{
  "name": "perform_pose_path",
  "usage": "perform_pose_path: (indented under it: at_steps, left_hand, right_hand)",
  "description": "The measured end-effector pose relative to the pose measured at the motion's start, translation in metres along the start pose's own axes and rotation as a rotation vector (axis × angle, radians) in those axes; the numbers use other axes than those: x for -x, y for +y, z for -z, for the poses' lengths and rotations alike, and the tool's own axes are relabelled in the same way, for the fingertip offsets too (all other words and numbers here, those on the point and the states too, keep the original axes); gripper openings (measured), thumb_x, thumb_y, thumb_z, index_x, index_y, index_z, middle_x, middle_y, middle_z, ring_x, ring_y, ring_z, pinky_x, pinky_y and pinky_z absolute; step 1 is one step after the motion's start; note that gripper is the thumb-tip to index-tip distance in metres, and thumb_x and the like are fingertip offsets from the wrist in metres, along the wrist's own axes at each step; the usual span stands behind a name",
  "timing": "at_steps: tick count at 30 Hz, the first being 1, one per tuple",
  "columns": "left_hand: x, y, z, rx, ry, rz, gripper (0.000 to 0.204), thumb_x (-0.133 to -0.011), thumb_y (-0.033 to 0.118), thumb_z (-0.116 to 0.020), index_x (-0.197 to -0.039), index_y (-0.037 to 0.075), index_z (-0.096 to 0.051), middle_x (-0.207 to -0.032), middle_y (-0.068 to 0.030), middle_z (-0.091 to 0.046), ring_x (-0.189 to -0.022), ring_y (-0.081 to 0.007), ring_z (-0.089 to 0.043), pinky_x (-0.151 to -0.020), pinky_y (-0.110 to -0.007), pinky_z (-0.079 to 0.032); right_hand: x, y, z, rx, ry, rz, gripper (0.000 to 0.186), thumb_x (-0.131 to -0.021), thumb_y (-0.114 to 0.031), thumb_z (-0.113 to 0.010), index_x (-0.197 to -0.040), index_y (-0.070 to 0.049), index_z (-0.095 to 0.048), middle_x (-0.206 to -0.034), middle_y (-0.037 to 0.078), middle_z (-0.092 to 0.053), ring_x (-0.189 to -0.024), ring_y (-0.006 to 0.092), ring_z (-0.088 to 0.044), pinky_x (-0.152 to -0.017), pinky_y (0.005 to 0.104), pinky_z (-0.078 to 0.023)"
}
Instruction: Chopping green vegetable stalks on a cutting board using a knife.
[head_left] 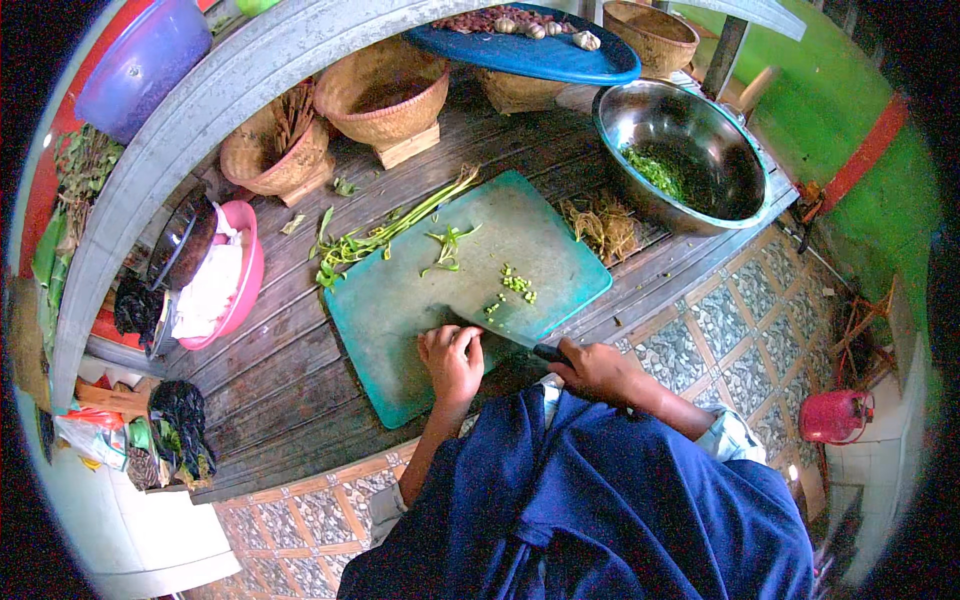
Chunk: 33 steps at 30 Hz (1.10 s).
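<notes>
My right hand [598, 374] grips the dark handle of a knife [508, 334], its blade pointing left over the green-edged cutting board [385, 385]. Close to the blade's tip, my left hand [452, 362] rests on the board with its fingers curled in; whatever they may hold is hidden. Small chopped green pieces [517, 284] lie on the board just beyond the blade. Farther up is a leafy green sprig [449, 247]. A bunch of long green stalks [392, 236] lies along the board's far left edge, partly on the wooden table.
A steel bowl [720, 150] with chopped greens stands at the far right, beside a heap of roots [603, 228]. Woven baskets [385, 95] and a blue tray [480, 45] with garlic line the back. A pink basin [252, 275] is at left; a grey beam [135, 190] arches there.
</notes>
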<state>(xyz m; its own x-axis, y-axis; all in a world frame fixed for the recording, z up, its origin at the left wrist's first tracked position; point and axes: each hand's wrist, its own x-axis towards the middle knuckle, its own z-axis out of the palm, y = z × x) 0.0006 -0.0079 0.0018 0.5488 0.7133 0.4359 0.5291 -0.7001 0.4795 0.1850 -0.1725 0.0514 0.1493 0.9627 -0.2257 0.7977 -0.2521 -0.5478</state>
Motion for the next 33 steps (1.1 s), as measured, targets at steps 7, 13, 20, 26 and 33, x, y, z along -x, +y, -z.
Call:
perform_pose_path:
  at_steps: [7,13,20,26,33]
  left_hand:
    - [-0.011,0.002,-0.009,0.044,-0.040,-0.023,0.010,-0.077,0.019,-0.067,-0.086,0.015,-0.065,-0.086,-0.0045,-0.060,-0.094,-0.0281,-0.052,-0.097,-0.053,-0.032]
    - [-0.012,0.003,-0.013,0.008,-0.033,-0.034,0.009,-0.076,0.016,-0.066,-0.082,0.012,-0.062,-0.085,-0.0058,-0.059,-0.093,-0.0293,-0.052,-0.097,-0.052,-0.032]
    - [-0.012,0.002,-0.018,0.061,0.027,-0.057,0.007,-0.076,0.014,-0.065,-0.082,0.012,-0.062,-0.084,-0.0056,-0.059,-0.092,-0.0292,-0.053,-0.098,-0.052,-0.032]
    - [-0.014,0.003,-0.017,0.051,-0.014,-0.024,0.007,-0.075,0.013,-0.065,-0.081,0.012,-0.062,-0.083,-0.0069,-0.059,-0.089,-0.0303,-0.053,-0.096,-0.051,-0.033]
    - [-0.015,0.006,-0.012,0.048,0.042,-0.094,0.006,-0.076,0.014,-0.065,-0.080,0.010,-0.061,-0.081,-0.0079,-0.059,-0.087,-0.0304,-0.052,-0.088,-0.047,-0.035]
  right_hand:
    - [0.010,-0.002,0.015,-0.057,0.140,-0.093,0.037,-0.091,-0.039,-0.053,-0.096,-0.003,-0.051,-0.068,0.025,-0.061,-0.066,0.0445,-0.061,-0.060,0.0533,-0.048]
    - [0.015,-0.005,0.014,-0.018,0.034,-0.057,0.039,-0.091,-0.042,-0.053,-0.097,-0.003,-0.051,-0.068,0.026,-0.060,-0.067,0.0454,-0.061,-0.060,0.0534,-0.048]
    - [0.001,-0.004,0.004,-0.087,0.017,-0.085,0.039,-0.092,-0.040,-0.052,-0.095,-0.001,-0.051,-0.068,0.027,-0.059,-0.067,0.0460,-0.061,-0.059,0.0542,-0.047]
    - [-0.022,-0.006,-0.004,-0.087,0.031,-0.025,0.039,-0.092,-0.039,-0.052,-0.097,0.000,-0.049,-0.066,0.028,-0.059,-0.068,0.0471,-0.060,-0.060,0.0562,-0.046]
    - [-0.002,-0.003,0.013,-0.103,-0.083,-0.125,0.047,-0.092,-0.045,-0.049,-0.112,-0.003,-0.044,-0.076,0.031,-0.061,-0.077,0.0500,-0.060,-0.067,0.0583,-0.047]
